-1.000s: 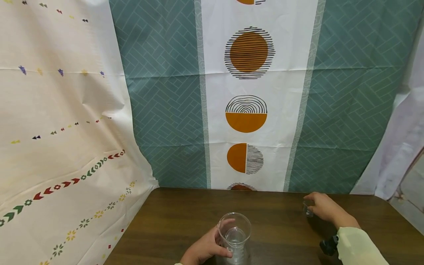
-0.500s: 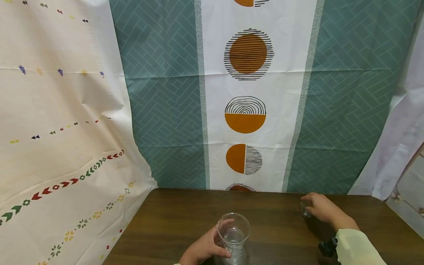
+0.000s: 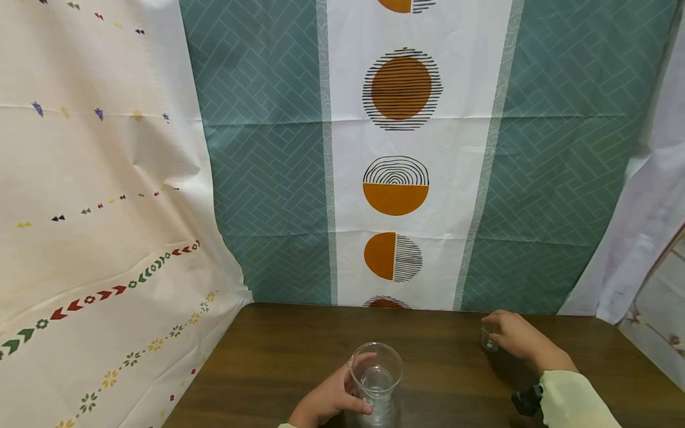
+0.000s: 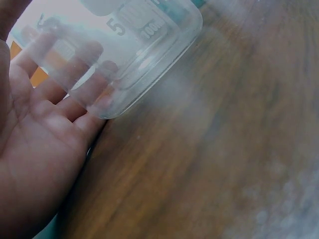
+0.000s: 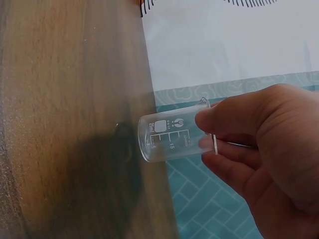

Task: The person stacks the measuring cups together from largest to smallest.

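Observation:
Near the front of the table, my left hand (image 3: 334,395) grips a large clear beaker (image 3: 381,404) from its left side. In the left wrist view, the fingers (image 4: 75,74) wrap behind the beaker's wall, which bears printed volume marks. A round clear outline shows inside it; whether that is liquid or another vessel I cannot tell. Farther back on the right, my right hand (image 3: 521,339) holds a small clear beaker (image 5: 172,133) marked 25 ml. Thumb and fingers pinch it close to its rim, and its base is near the tabletop; contact is unclear.
The brown wooden table (image 3: 444,362) meets a green and white patterned curtain (image 3: 267,208) at its back edge. A cream printed cloth (image 3: 107,267) hangs along the left side. On the right wrist sits a black device (image 3: 527,400).
The head view has shifted slightly, so the right hand and small beaker appear a little farther left. Both hands keep their hold on the beakers.

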### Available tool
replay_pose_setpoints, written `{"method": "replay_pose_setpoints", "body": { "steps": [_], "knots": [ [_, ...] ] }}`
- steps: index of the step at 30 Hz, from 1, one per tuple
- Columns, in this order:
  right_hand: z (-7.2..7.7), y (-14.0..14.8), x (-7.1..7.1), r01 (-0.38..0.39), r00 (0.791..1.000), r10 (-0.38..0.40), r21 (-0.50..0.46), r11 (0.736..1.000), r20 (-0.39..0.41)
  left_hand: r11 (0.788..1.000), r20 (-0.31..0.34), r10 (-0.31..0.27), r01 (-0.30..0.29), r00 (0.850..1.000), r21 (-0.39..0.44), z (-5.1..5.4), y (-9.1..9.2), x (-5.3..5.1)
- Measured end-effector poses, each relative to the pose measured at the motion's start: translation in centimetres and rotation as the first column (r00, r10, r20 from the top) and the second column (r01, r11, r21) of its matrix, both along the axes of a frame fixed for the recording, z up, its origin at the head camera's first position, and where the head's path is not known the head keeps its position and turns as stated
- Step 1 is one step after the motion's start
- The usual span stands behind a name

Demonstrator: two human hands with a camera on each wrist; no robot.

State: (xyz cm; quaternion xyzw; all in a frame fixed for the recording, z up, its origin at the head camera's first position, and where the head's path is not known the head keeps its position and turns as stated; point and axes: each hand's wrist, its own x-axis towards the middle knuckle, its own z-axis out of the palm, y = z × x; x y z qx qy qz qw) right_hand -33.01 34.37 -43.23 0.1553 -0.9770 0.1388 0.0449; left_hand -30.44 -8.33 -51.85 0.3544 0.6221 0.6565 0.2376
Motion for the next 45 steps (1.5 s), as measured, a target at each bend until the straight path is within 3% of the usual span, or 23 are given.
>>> {"method": "replay_pose_setpoints", "body": {
  "steps": [13, 30, 45],
  "knots": [
    [1.0, -0.8, 0.2, -0.039, 0.999, 0.040, 0.030, 0.999, -0.034, 1.000, -0.045, 0.023, -0.024, 0.999, -0.018, 0.2, 0.0, -0.3],
    [1.5, -1.4, 0.9, -0.056, 0.998, 0.057, 0.026, 0.998, -0.015, 1.000, -0.009, 0.003, -0.003, 1.000, -0.001, 0.3, 0.1, -0.1],
    [2.0, -2.2, 1.6, -0.080, 0.995, 0.082, 0.034, 0.996, -0.060, 1.000, -0.008, -0.006, 0.006, 1.000, 0.013, 0.1, 0.0, 0.1]
  ]
}}
